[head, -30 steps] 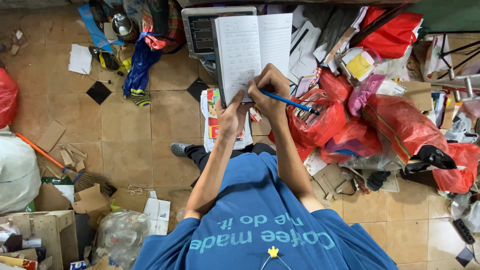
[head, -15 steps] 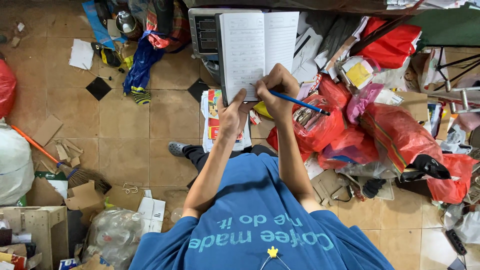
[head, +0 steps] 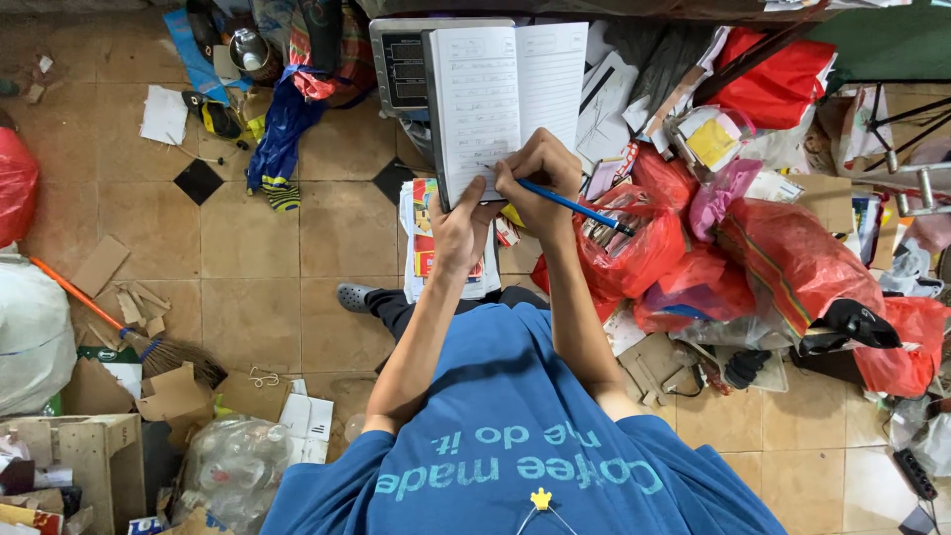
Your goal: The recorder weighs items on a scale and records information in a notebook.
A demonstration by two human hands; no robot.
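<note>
Notebook point(head: 505, 94) lined paper pages, left hand point(head: 458, 223) beneath, right hand point(head: 540, 178) gripping slim blue pen point(head: 580, 208)

- Red plastic bags point(head: 634, 248), heaped at right of centre
- Broom point(head: 149, 342) with orange handle, lying at lower left
- Cardboard box point(head: 84, 461), bottom left corner
- Clear plastic bag point(head: 233, 466) beside that box
- Blue cloth point(head: 277, 134), upper left
- Grey shoe point(head: 355, 295), mid-frame on tan floor tiles point(head: 248, 248)

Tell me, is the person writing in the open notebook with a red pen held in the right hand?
Not quite: the pen is blue, not red. The head view shows the right hand writing with it in the open notebook, which the left hand steadies.
</note>
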